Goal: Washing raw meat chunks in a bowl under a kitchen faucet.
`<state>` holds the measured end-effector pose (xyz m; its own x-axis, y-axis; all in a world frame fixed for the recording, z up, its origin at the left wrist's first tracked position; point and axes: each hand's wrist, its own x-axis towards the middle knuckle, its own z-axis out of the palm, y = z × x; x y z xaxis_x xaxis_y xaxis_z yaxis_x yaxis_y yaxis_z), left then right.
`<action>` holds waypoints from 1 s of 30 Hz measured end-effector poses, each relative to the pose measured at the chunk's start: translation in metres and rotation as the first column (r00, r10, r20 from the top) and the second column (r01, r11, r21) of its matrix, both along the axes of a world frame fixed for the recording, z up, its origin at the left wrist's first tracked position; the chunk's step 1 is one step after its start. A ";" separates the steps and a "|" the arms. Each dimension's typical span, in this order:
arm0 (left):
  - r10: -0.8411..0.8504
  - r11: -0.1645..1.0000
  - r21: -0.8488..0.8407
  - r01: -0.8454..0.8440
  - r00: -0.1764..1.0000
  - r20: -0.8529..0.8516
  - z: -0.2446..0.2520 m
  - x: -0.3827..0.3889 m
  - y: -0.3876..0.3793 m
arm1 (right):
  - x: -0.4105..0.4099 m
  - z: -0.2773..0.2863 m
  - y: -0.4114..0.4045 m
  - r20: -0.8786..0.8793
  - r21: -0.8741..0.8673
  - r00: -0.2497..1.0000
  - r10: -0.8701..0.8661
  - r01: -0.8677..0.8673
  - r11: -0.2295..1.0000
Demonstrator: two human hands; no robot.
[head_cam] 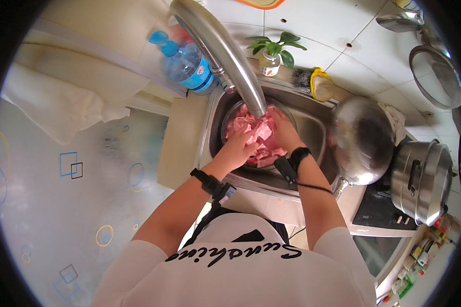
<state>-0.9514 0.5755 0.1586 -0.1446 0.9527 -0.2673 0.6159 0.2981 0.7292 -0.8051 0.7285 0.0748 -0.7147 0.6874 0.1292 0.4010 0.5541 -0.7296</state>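
Pieces of raw meat (264,131) fill a round bowl (291,113) set in the stainless steel sink (311,128). My left hand (238,147) lies on the near left part of the meat, its fingers and thumb spread apart. On the right side of the bowl, my right hand (284,129) reaches in among the pieces. Its fingertips are partly hidden, so its grip is unclear. A curved metal faucet (230,50) hangs over the bowl, its spout end close above the meat between my hands. Black straps with small devices circle both wrists.
Left of the faucet stands a large plastic bottle (188,67). Behind the sink are a plant in a jar (270,63) and a yellow-edged scrubbing mitt (322,84). A metal wok (363,140) leans at the sink's right, beside a steamer pot (420,182) on the black stove (380,209).
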 end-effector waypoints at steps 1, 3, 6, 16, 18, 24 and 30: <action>-0.012 1.000 0.012 0.011 0.999 0.032 -0.003 -0.001 -0.006 | 0.001 -0.017 0.003 -0.005 -0.002 1.000 -0.001 0.001 1.000; -0.020 1.000 0.017 0.019 0.998 0.061 0.001 -0.005 -0.017 | 0.001 -0.033 0.003 0.402 -0.062 0.916 0.010 0.016 0.998; 0.051 0.999 -0.004 -0.051 0.985 0.162 0.013 -0.013 -0.029 | -0.005 -0.034 -0.004 0.651 -0.110 0.759 -0.010 0.107 0.988; 0.117 0.990 0.028 -0.135 0.930 0.348 0.004 -0.010 -0.033 | 0.026 -0.013 -0.008 0.094 -0.156 0.988 -0.125 0.139 0.978; 0.118 0.991 0.021 -0.133 0.931 0.345 0.007 -0.002 -0.026 | 0.024 -0.025 -0.019 0.155 -0.153 0.985 -0.076 0.100 0.983; 0.030 0.999 -0.029 -0.021 0.934 0.355 0.007 0.015 -0.019 | 0.019 -0.064 -0.017 0.431 -0.220 0.893 -0.128 0.242 0.945; 0.089 0.996 -0.009 -0.093 0.918 0.386 -0.005 0.010 -0.014 | 0.040 0.021 -0.025 0.158 -0.289 0.960 -0.229 0.267 0.919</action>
<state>-0.9413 0.5612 0.1536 -0.1183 0.9429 -0.3113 0.2568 0.3319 0.9077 -0.7646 0.7034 0.0962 -0.5134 0.8369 -0.1897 0.5908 0.1844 -0.7854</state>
